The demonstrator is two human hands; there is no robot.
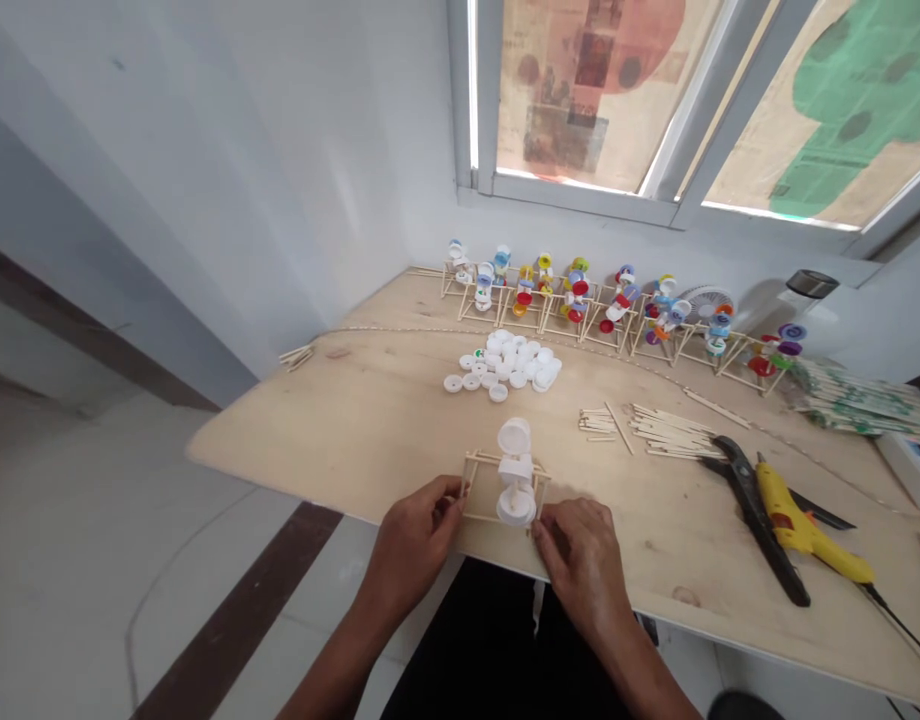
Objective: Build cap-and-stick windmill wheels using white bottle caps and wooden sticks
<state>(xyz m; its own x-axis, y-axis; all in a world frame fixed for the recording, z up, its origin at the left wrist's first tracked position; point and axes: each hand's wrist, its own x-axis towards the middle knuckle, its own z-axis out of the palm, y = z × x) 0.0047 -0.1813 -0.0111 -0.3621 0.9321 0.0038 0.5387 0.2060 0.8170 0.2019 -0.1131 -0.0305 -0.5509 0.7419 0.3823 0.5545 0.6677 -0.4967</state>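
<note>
In front of me at the table's near edge is a small stick frame [484, 518] carrying a wheel of white bottle caps [515, 470]. The fingers of my left hand [422, 525] pinch the frame's left side. At its lower right corner, my right hand [580, 550] has its thumb and fingertips closed on the sticks. Beyond the frame lies a pile of loose white bottle caps [512, 360]. Short cut sticks [596, 422] and a bundle of longer sticks [674, 432] rest to the right.
A yellow hot glue gun [805, 530] and black-handled cutters [764, 530] lie at right. Along the wall stands a row of stick frames with coloured cap wheels [576, 290]. Behind them are a small fan [707, 302] and a flask [811, 284]. Packaged sticks [869, 395] lie far right.
</note>
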